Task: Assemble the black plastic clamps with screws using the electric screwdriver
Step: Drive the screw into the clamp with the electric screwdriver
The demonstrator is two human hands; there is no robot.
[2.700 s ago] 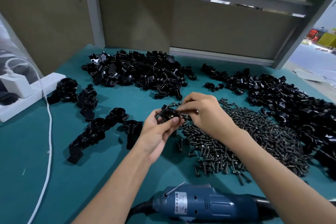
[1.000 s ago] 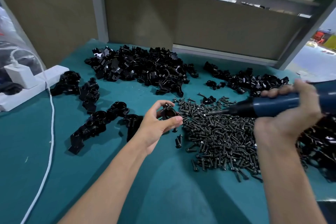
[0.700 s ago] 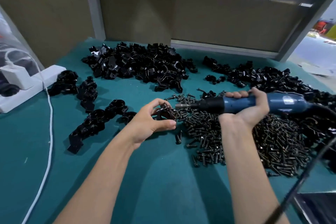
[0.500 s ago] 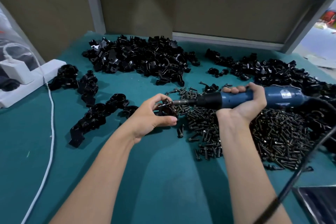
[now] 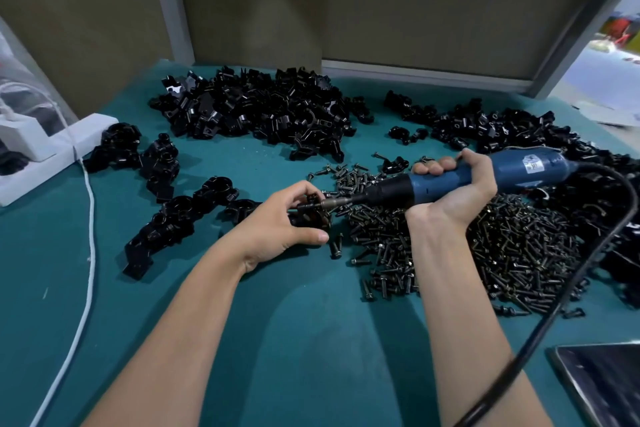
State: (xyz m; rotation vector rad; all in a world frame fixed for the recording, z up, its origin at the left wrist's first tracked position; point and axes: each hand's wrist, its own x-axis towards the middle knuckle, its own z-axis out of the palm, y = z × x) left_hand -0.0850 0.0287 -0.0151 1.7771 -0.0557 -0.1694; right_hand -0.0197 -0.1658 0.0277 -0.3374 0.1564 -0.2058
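Observation:
My left hand (image 5: 277, 224) grips a black plastic clamp (image 5: 313, 215) just above the teal table (image 5: 294, 340), thumb below and fingers curled over the top. My right hand (image 5: 457, 191) grips the blue electric screwdriver (image 5: 450, 180), held level and pointing left. Its metal bit (image 5: 332, 203) meets a screw seated in the clamp. A large heap of dark screws (image 5: 485, 246) lies under and to the right of my right hand.
Piles of loose black clamp parts lie at the back centre (image 5: 263, 114) and back right (image 5: 502, 128). A row of clamps (image 5: 173, 215) sits left of my left hand. A white power strip (image 5: 38, 159) and white cable (image 5: 86, 253) are far left. The screwdriver's black cord (image 5: 571, 274) runs to the lower right past a dark flat object (image 5: 606, 381).
My right hand picked up the screwdriver from the near table edge and swung it left until the bit reached the clamp. My left hand kept holding the clamp in nearly the same spot.

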